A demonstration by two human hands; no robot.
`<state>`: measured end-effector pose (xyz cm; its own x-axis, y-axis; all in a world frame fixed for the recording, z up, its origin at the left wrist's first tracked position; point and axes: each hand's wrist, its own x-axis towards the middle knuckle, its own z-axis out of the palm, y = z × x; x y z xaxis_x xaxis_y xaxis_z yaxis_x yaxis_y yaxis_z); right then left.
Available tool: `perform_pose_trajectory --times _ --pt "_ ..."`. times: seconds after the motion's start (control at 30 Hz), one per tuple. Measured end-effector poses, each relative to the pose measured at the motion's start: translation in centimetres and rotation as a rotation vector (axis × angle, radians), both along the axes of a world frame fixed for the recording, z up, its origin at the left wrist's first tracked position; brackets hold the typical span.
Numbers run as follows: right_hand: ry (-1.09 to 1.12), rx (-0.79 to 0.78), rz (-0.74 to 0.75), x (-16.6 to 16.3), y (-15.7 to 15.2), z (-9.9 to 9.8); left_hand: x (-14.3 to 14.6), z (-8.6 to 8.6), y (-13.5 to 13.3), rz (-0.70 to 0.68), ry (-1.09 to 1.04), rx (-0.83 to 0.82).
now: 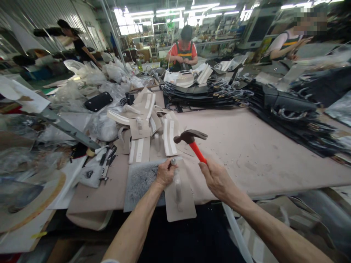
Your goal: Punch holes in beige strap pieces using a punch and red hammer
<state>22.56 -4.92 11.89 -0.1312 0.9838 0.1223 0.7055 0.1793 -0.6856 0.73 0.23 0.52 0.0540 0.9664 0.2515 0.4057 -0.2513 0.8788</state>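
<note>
My right hand (219, 179) is wrapped round the orange handle of a claw hammer (190, 137), its dark head raised above the table. In my left hand (165, 172), the fingers pinch a short metal punch (173, 162) held upright. Below the punch lies a beige panel (185, 190) with a plastic-wrapped handle strip (178, 190) along its middle. The panel's near end hangs over the table edge. Partly under my left forearm is a grey, speckled metal plate (141, 179).
Beige panels with white strips (139, 126) are heaped beyond my left hand. Stacked black pieces with chains (203, 96) lie farther back on the table (236, 146). Crumpled plastic bags (104, 124) and a slanted metal post (65, 128) stand left. A co-worker (183, 51) sits opposite.
</note>
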Motion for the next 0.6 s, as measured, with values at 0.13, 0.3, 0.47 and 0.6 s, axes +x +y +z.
perform_pose_trajectory --times 0.13,0.3,0.47,0.6 --pt "-0.341 0.021 0.175 0.0 0.6 1.0 -0.1 -0.4 0.1 0.031 0.034 -0.002" --pt "-0.235 0.264 0.029 -0.2 0.8 5.4 -0.1 -0.4 0.1 0.002 0.011 0.004" --pt "-0.213 0.284 -0.025 -0.7 0.2 3.6 -0.1 -0.4 0.1 0.009 0.025 -0.01" --pt "-0.476 0.001 0.203 0.8 -0.1 -0.6 -0.1 -0.5 0.0 0.004 -0.001 -0.025"
